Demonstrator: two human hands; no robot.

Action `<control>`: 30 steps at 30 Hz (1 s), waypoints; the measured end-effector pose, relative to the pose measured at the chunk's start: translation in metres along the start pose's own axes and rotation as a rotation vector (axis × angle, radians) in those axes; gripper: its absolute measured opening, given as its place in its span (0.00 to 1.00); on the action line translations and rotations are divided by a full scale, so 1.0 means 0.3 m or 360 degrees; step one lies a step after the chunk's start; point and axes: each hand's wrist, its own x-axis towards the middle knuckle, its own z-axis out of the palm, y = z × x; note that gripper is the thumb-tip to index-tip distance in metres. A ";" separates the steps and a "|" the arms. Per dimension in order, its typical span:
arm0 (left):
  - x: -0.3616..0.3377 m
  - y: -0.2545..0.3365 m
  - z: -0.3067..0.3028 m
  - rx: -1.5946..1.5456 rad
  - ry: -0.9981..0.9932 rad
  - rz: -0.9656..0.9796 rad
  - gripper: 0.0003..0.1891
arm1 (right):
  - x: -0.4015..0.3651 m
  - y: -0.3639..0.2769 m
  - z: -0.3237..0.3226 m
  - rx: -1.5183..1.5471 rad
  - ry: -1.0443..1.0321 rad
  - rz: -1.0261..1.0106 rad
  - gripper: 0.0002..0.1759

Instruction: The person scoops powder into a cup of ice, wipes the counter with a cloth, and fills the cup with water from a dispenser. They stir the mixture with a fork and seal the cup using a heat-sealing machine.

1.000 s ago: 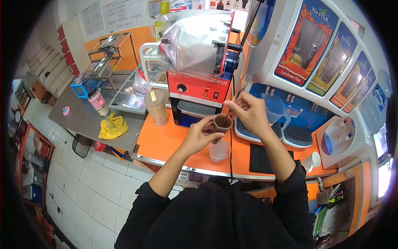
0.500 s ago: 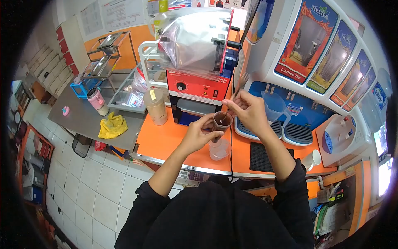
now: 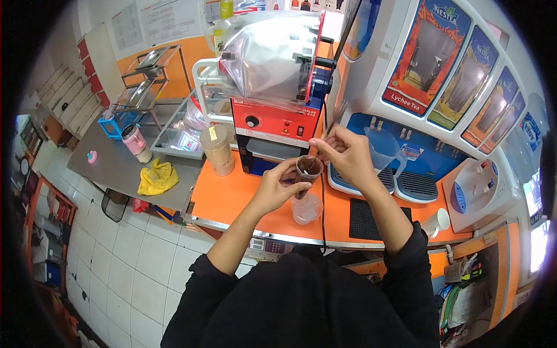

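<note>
My left hand (image 3: pixel 275 188) is closed round a small clear cup (image 3: pixel 309 167) with dark brown contents, tipped slightly toward me. Pinched in my right hand (image 3: pixel 346 152) is a metal fork (image 3: pixel 337 113), its tines pointing up and its other end down inside the small cup. Directly beneath the small cup, a clear plastic cup (image 3: pixel 306 210) with pale, translucent contents stands on the orange counter (image 3: pixel 261 223). Just beyond my right hand is a clear measuring jug (image 3: pixel 383 149) on the drink dispenser's drip tray.
A red cup sealing machine (image 3: pixel 278 122) stands behind my hands, with a lidded beige drink (image 3: pixel 217 152) at its left. To the right are a black mat (image 3: pixel 365 219), white cups (image 3: pixel 436 223) and the tea dispenser (image 3: pixel 418 116). A yellow cloth (image 3: pixel 158 177) lies on the grey side table.
The small cup has shifted slightly left and its mouth tilts a little more toward me. The fork stays in it, with my right hand moving only slightly.
</note>
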 end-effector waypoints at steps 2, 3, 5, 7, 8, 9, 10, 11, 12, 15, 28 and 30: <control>0.005 -0.002 0.001 0.0007 -0.0003 0.0032 0.31 | 0.007 -0.006 -0.002 0.0115 0.0163 0.0018 0.13; 0.003 -0.004 0.001 0.0018 -0.0007 0.0060 0.31 | 0.003 -0.008 -0.001 0.0117 0.0161 0.0019 0.13; 0.001 -0.006 0.000 0.0046 -0.0007 0.0031 0.31 | -0.003 -0.011 0.000 -0.0042 0.0003 -0.0024 0.13; 0.006 -0.004 -0.001 0.0070 -0.0006 0.0010 0.31 | 0.003 -0.010 -0.002 0.0042 0.0078 0.0014 0.14; 0.006 -0.002 -0.001 0.0050 -0.0019 0.0013 0.31 | 0.004 -0.007 -0.002 0.0127 0.0148 0.0057 0.15; 0.004 -0.002 0.000 0.0029 -0.0030 0.0014 0.31 | 0.009 0.000 -0.003 0.0089 0.0181 0.0036 0.15; 0.003 -0.004 0.000 0.0028 -0.0029 0.0012 0.31 | 0.006 -0.001 -0.003 0.0090 0.0180 0.0037 0.15; 0.004 -0.007 0.000 0.0040 -0.0018 0.0013 0.31 | 0.003 -0.008 -0.003 0.0061 0.0087 0.0046 0.14; 0.006 -0.007 -0.001 0.0051 -0.0008 0.0015 0.31 | 0.002 -0.012 -0.004 0.0030 -0.0003 0.0053 0.13; 0.003 0.010 0.004 -0.0041 -0.0028 -0.0015 0.31 | 0.013 -0.009 -0.008 0.0335 0.0099 0.0194 0.13; -0.071 -0.064 -0.073 0.0712 -0.0170 -0.0065 0.29 | -0.024 0.009 -0.101 0.0437 0.0423 0.0188 0.13; -0.084 -0.051 -0.070 0.0909 -0.0189 -0.0078 0.27 | -0.050 0.034 -0.099 0.0416 0.0449 0.0211 0.13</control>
